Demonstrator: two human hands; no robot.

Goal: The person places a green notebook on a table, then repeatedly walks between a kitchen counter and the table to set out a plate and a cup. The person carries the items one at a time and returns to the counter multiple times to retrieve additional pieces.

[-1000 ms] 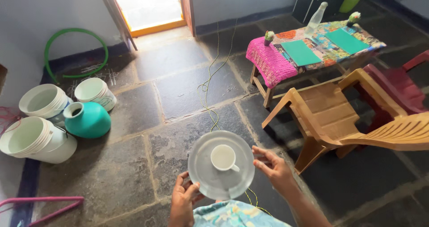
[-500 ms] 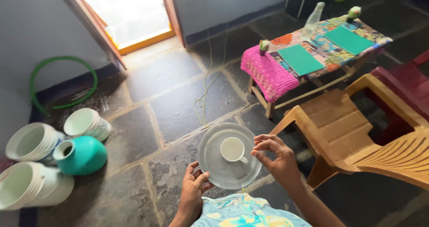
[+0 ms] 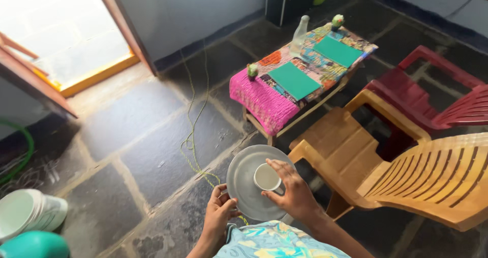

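Steadying the cup on the carried plate

Right hand (image 3: 292,197) now rests against the white cup (image 3: 267,177); half a second ago its fingers hovered just off the plate's right rim, curled and touching nothing. Now the fingers are spread narrow round the cup's near side, thumb low, fingertips (image 3: 274,164) over the far rim and handle side. Contact looks like a light brace; a full grasp cannot be confirmed.

Left hand (image 3: 219,218) is unchanged in role: thumb on top of the round grey plate (image 3: 243,197), other fingers beneath its left edge, pinching it level.

The cup sits upright near the plate's centre, between the two sets of fingers.

View has swung right: tan plastic chair (image 3: 391,161) is now just beyond the right fingers, the low table with pink cloth (image 3: 264,98) farther ahead.

Judgement: the cup is now guarded against sliding while the plate is carried.
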